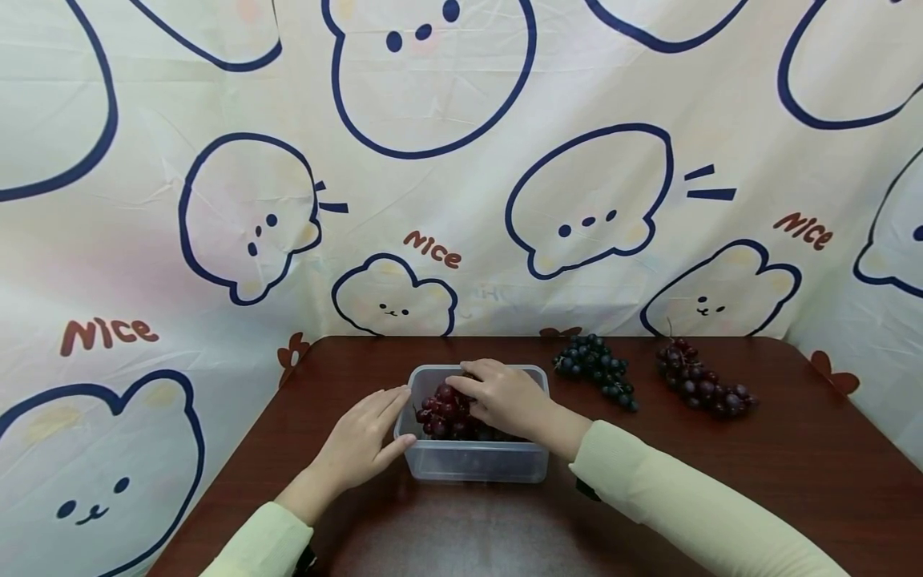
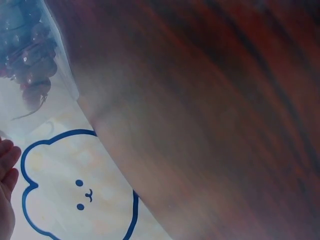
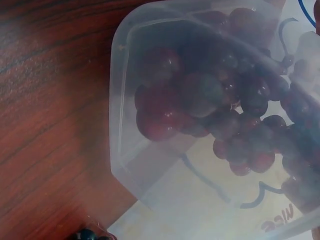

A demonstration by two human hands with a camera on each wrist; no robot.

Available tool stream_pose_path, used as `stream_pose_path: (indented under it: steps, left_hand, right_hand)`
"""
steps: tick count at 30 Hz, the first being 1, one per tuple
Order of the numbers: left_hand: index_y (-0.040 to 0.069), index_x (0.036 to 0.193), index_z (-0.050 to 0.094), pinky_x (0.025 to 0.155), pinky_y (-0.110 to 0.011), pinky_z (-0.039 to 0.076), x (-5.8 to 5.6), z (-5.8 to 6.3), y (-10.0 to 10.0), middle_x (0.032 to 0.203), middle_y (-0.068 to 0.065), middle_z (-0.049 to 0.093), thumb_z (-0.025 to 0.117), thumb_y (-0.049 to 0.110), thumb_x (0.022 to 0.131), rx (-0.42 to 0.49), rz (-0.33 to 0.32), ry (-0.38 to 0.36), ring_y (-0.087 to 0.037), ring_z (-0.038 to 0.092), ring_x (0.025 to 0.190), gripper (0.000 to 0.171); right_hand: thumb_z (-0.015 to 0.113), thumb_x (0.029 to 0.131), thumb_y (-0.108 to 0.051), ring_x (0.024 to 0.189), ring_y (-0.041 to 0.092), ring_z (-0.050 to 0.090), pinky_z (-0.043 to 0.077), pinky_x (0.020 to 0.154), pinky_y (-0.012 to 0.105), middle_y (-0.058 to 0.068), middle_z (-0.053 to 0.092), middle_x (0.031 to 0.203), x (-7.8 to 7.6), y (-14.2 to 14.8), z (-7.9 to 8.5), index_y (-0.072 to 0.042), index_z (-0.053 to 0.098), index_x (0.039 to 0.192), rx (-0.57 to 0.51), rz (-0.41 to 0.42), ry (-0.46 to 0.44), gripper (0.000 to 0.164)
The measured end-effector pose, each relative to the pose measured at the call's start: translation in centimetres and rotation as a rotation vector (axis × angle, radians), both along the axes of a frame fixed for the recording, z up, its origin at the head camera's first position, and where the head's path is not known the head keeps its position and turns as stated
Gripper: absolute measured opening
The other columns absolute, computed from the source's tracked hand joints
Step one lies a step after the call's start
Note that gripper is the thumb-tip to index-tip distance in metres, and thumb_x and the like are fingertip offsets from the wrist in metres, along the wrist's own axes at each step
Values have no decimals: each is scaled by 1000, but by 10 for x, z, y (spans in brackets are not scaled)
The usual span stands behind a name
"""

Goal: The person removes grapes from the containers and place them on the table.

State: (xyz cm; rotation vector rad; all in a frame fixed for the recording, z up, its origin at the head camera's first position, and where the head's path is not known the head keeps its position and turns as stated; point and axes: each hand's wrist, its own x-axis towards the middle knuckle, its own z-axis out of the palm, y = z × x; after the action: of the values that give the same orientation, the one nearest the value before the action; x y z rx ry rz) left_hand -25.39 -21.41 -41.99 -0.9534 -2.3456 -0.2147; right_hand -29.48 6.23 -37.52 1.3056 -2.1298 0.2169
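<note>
A bunch of red grapes [image 1: 441,413] lies inside a clear plastic container [image 1: 476,463]. My right hand [image 1: 508,401] reaches over the container's right side, its bent fingers gripping the top of the bunch; part of the grip is hidden. At the container's left side, my left hand [image 1: 364,437] has its fingers extended, with fingertips and thumb right at the rim. The left wrist view catches only its fingers [image 2: 7,162] at the left edge. Through the cloudy container wall, the right wrist view shows the red grapes [image 3: 240,135] close up.
To the right of the container, a bunch of dark blue-black grapes [image 1: 594,369] lies on the brown wooden table [image 1: 721,497]. Farther right is another bunch of dark red grapes [image 1: 703,385]. A white cloth printed with cartoon bears [image 1: 433,200] hangs behind the table and at its sides.
</note>
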Motion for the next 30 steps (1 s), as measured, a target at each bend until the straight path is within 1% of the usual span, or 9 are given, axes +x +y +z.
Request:
stream_pose_path:
  steps: [5,11,16,23,25,30]
  left_hand:
    - [-4,132,57,101,-48,44,0,0,0,131,-18,58,28,60,100,-1,1,-1,-31,56,119,77]
    - [-4,132,57,100,-48,44,1,1,0,131,-18,58,26,61,100,-1,1,0,-31,56,119,78]
    - [-4,132,57,100,-48,44,1,1,0,131,-18,58,26,61,100,1,4,0,-32,56,118,78]
    - [-4,132,57,100,-48,44,1,0,0,131,-17,58,26,61,100,-2,10,-2,-31,56,118,78]
    - [-4,132,57,100,-48,44,1,0,0,131,-18,58,26,61,100,-1,8,4,-31,56,118,78]
    - [-6,130,57,100,-48,44,0,1,1,129,-19,58,27,59,101,4,-7,21,-32,56,118,78]
  right_hand:
    - [80,79,-13,106,25,64,55,83,34,16,65,118,3,2,4,-13,66,123,12,9,63,46]
    - [83,77,-13,108,26,63,55,85,34,16,65,118,5,4,5,-12,68,121,16,37,160,46]
    - [83,77,-17,112,27,62,52,89,35,17,63,123,7,6,9,-15,68,123,70,11,257,48]
    - [82,79,-21,113,29,61,51,92,36,18,63,125,11,8,15,-16,68,124,101,-2,326,48]
    - [82,79,-21,113,29,61,51,92,36,18,63,124,12,9,16,-15,68,123,103,-1,347,48]
    - [77,83,-13,113,29,61,49,95,36,18,62,125,13,11,17,-15,66,124,113,-5,401,43]
